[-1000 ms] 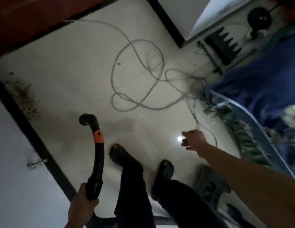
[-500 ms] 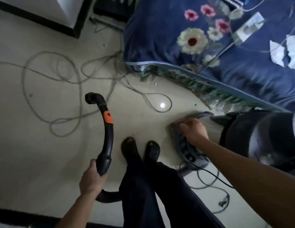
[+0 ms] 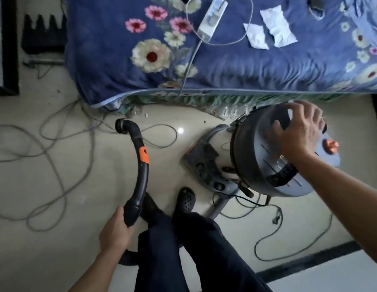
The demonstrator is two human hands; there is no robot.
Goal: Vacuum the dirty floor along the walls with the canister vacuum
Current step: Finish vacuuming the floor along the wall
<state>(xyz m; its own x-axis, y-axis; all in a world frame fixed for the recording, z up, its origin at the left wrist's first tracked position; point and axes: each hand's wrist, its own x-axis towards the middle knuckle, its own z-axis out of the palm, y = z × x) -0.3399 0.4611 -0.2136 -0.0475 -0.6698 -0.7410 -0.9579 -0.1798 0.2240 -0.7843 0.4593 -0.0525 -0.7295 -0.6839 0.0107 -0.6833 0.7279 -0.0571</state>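
Observation:
The grey canister vacuum (image 3: 257,165) stands on the pale tiled floor (image 3: 57,207) beside the bed, with an orange knob (image 3: 330,145) on its lid. My right hand (image 3: 299,131) lies over the top of the lid with fingers spread; it is blurred and I cannot tell whether it touches. My left hand (image 3: 115,230) grips the lower end of the black curved hose handle (image 3: 141,175), which has an orange band. Its open end points toward the bed edge. The hose runs back behind my legs, hidden.
A bed with a blue floral blanket (image 3: 225,60) fills the top. Loose grey cables (image 3: 46,154) sprawl over the floor at left. A grey power strip (image 3: 208,165) and a black cord (image 3: 288,239) lie by the canister. Black skirting (image 3: 309,262) marks the wall at lower right.
My view swung right to the bed and canister. My right hand left the power strip on the floor and rose onto the canister lid. My left hand kept hold of the hose handle.

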